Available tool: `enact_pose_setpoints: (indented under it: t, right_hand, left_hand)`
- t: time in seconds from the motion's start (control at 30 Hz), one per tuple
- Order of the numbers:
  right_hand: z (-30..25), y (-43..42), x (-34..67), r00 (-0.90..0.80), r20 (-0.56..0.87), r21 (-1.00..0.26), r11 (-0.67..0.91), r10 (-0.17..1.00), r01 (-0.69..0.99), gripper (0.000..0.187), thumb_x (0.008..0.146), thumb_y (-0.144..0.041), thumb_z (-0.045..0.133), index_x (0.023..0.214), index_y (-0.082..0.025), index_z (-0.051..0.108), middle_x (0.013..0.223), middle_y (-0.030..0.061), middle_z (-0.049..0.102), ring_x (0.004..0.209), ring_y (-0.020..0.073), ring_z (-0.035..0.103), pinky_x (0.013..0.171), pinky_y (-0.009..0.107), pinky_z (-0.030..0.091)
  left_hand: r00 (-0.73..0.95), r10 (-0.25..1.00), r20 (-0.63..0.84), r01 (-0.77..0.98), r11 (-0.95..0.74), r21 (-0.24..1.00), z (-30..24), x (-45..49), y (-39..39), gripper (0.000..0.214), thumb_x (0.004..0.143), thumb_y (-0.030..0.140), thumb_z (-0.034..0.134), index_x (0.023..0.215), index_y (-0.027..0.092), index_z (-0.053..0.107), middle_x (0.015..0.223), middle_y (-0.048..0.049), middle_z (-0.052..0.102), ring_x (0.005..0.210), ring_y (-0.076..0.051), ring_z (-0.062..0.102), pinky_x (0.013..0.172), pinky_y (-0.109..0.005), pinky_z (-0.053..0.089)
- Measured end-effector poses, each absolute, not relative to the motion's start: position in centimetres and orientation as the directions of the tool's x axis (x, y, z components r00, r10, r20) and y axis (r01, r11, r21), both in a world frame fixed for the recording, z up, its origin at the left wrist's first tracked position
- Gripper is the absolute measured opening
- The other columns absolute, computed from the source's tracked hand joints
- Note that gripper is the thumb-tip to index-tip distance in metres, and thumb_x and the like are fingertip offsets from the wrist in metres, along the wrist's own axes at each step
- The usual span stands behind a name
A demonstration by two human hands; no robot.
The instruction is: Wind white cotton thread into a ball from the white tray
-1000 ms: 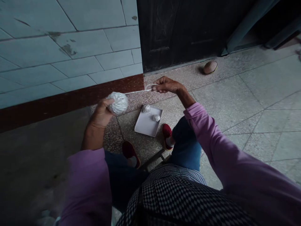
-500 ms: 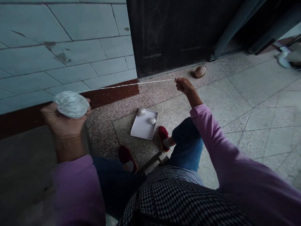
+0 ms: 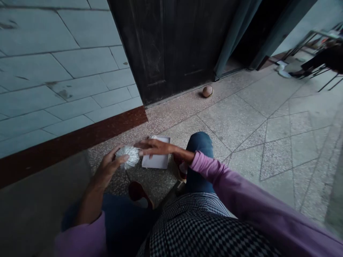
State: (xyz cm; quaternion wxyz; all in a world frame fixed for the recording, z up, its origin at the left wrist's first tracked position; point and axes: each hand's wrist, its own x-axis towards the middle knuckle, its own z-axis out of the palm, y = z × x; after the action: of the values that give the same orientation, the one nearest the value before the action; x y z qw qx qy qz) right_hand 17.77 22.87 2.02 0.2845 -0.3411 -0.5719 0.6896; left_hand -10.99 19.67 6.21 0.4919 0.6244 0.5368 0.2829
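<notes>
A ball of shiny white string point(image 3: 129, 157) rests in my left hand point(image 3: 107, 169), the thumb over its near side and the fingers curled round the far side. Close against the ball's right side is my right hand point(image 3: 155, 147), palm turned down, fingers stretched toward it and slightly blurred. Whether those fingertips touch the ball or hold a strand, I cannot make out. Beneath the right hand, a shallow white box lid point(image 3: 157, 163) lies on the floor. The hand covers part of it and most of whatever lies at its far side.
A round brownish object point(image 3: 207, 91) sits on the floor by the dark door point(image 3: 171, 43). Tiled wall point(image 3: 88, 84) runs along the left. My knee and red shoe point(image 3: 139, 192) are close below. A seated person's legs point(image 3: 312, 64) show at far right.
My right hand has come left from its outstretched position to the ball, and its fingers have opened out. The left hand has brought the ball right and lower. The view has shifted right.
</notes>
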Motion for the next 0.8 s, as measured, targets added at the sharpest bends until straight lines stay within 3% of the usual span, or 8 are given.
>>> enact_pose_setpoints:
  t: [0.1,0.17,0.23,0.37,0.47,0.6,0.8]
  right_hand:
    - [0.4,16.9,17.3,-0.688,-0.203,-0.953,-0.303,0.697,-0.027,0.038,0.094,-0.046,0.115,0.114,-0.028,0.088,0.107,0.0025,0.091,0.085,0.023,0.083,0.071,0.032,0.066]
    - [0.3,14.2,18.7,-0.647,-0.194,-0.96,-0.279,0.737,-0.03,0.043,0.088,-0.062,0.115,0.097,-0.031,0.087,0.078,-0.0035,0.074,0.065,0.02,0.065,0.061,0.032,0.052]
    - [0.7,12.5,20.4,-0.579,-0.174,-0.974,-0.225,0.797,-0.017,0.055,0.086,-0.079,0.11,0.09,-0.03,0.084,0.065,-0.0051,0.058,0.057,0.0175,0.047,0.056,0.032,0.037]
    - [1.7,12.0,22.6,-0.492,-0.162,-0.983,-0.184,0.856,0.003,0.067,0.095,-0.087,0.101,0.094,-0.025,0.078,0.062,-0.0065,0.048,0.058,0.0143,0.033,0.057,0.031,0.023]
    - [2.0,13.1,22.7,-0.455,-0.128,-0.991,-0.127,0.881,0.032,0.062,0.111,-0.079,0.095,0.094,-0.023,0.075,0.062,-0.0069,0.044,0.061,0.0145,0.031,0.058,0.031,0.021]
    - [2.7,15.1,21.9,-0.43,-0.074,-0.997,-0.078,0.9,0.008,0.062,0.119,-0.075,0.094,0.094,-0.023,0.071,0.069,-0.0044,0.048,0.066,0.0164,0.036,0.062,0.03,0.028]
    - [2.6,18.7,20.6,-0.366,-0.024,-1.0,-0.028,0.93,-0.005,0.062,0.131,-0.063,0.084,0.088,-0.024,0.062,0.078,0.001,0.06,0.073,0.0181,0.047,0.067,0.031,0.039]
  left_hand:
    - [0.21,0.953,-0.22,0.376,0.129,0.918,6.7,-10.7,17.0,0.061,0.076,0.076,0.102,0.113,0.03,0.088,0.106,-0.0072,0.092,0.105,-0.044,0.085,0.09,-0.046,0.067]
    - [0.195,0.957,-0.216,0.395,0.125,0.91,6.1,-10.6,15.4,0.059,0.078,0.076,0.1,0.114,0.031,0.09,0.107,-0.008,0.092,0.106,-0.044,0.086,0.091,-0.047,0.069]
    - [0.212,0.946,-0.246,0.416,0.141,0.899,5.0,-10.1,13.9,0.06,0.077,0.076,0.101,0.115,0.03,0.09,0.105,-0.0083,0.092,0.105,-0.044,0.087,0.091,-0.047,0.069]
    - [0.322,0.876,-0.359,0.418,0.209,0.884,3.5,-8.1,11.8,0.066,0.063,0.07,0.108,0.111,0.028,0.091,0.101,-0.0095,0.092,0.102,-0.045,0.087,0.09,-0.048,0.07]
    - [0.353,0.881,-0.315,0.276,0.224,0.935,4.0,-6.3,11.4,0.062,0.068,0.068,0.108,0.113,0.027,0.093,0.106,-0.0107,0.092,0.107,-0.044,0.086,0.095,-0.048,0.07]
    - [0.384,0.9,-0.205,0.084,0.187,0.979,5.8,-4.8,13.0,0.057,0.064,0.055,0.112,0.107,0.025,0.09,0.104,-0.0093,0.089,0.104,-0.038,0.084,0.091,-0.042,0.068]
    - [0.287,0.95,-0.124,-0.105,0.16,0.981,7.0,-4.0,15.9,0.067,0.067,0.045,0.113,0.125,0.024,0.086,0.115,-0.0085,0.091,0.114,-0.035,0.087,0.1,-0.042,0.071]
